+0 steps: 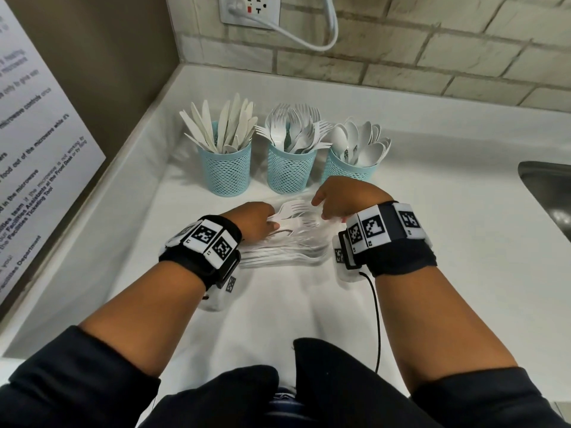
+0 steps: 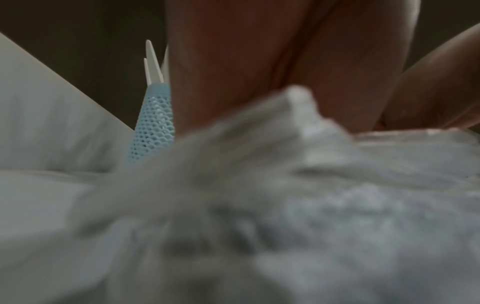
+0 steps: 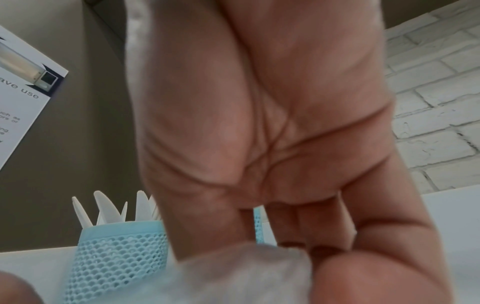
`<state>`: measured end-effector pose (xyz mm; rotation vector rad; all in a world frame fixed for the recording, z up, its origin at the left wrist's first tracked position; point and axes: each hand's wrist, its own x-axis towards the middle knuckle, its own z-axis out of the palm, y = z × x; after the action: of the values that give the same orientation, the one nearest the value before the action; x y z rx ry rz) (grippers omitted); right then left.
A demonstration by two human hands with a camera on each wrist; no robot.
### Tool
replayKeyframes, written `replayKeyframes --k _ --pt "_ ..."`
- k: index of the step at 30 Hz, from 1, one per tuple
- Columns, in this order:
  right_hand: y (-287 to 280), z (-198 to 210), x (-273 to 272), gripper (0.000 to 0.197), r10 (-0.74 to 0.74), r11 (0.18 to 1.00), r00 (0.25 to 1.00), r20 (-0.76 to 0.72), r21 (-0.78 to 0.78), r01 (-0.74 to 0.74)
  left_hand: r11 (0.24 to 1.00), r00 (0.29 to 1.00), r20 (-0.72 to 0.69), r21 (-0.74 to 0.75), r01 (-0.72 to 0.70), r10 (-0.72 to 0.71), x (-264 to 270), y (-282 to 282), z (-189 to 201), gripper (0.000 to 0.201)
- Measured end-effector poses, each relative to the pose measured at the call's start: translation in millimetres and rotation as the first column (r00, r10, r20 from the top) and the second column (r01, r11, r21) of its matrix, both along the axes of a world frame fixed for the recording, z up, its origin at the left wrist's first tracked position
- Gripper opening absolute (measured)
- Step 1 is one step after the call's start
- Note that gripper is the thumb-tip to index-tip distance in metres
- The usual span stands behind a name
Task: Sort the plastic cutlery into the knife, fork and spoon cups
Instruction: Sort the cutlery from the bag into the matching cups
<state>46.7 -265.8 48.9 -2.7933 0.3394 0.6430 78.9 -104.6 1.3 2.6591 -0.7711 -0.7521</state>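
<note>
Three blue mesh cups stand in a row: the knife cup point(image 1: 227, 169) on the left, the fork cup point(image 1: 289, 171) in the middle, the spoon cup point(image 1: 347, 171) on the right. In front of them a loose pile of white plastic forks point(image 1: 293, 239) lies on the white counter. My left hand point(image 1: 258, 219) curls its fingers on the pile's left end. My right hand point(image 1: 343, 196) pinches fork heads at the pile's right end. In the right wrist view, blurred white plastic point(image 3: 246, 267) sits between thumb and fingers. The left wrist view shows blurred cutlery point(image 2: 285, 185) under my left hand point(image 2: 259, 72).
A steel sink point(image 1: 550, 193) is set into the counter at the right. A side wall with a printed notice point(image 1: 40, 149) borders the left. The brick back wall carries an outlet with a white cord point(image 1: 309, 35). The knife cup point(image 3: 116, 263) shows left of my right hand.
</note>
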Motion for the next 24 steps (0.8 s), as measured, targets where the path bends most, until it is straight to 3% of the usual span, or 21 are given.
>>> replayKeyframes --k 9,12,14,16,18,21,24 --pt "-5.3 1.8 -3.2 0.041 -0.043 0.999 0.999 0.033 -0.006 0.043 0.993 1.0 -0.008 -0.116 -0.024 0.023 2.1 6.9 7.2 0.027" --pt "-5.8 7.6 -4.5 0.045 -0.021 1.0 1.0 0.021 0.02 0.021 0.969 0.993 -0.107 -0.234 -0.075 0.051 6.7 10.9 6.4 0.019" --pt "-5.3 13.6 -6.3 0.051 0.007 0.999 0.998 0.058 0.035 -0.009 0.912 0.96 -0.268 -0.371 -0.175 0.075 7.2 11.7 6.3 0.021" --pt "-5.0 19.6 -6.9 0.054 0.026 0.997 0.992 0.127 0.067 -0.035 0.862 0.944 -0.317 -0.449 -0.236 0.093 7.5 12.8 7.1 0.017" --pt "-4.4 22.5 -5.4 0.056 -0.031 0.983 0.987 0.158 0.185 0.001 0.845 0.957 -0.275 -0.487 -0.22 0.09 10.6 13.7 7.5 0.007" --pt "-1.1 19.1 -2.1 0.034 -0.237 0.822 0.966 0.102 0.551 0.143 0.822 0.962 -0.261 -0.529 -0.214 0.082 13.5 13.8 7.8 0.033" --pt "3.7 14.5 -0.3 0.016 -0.325 0.713 0.938 0.122 0.684 0.158 0.77 0.961 -0.269 -0.599 -0.221 0.066 10.7 11.2 10.3 0.038"
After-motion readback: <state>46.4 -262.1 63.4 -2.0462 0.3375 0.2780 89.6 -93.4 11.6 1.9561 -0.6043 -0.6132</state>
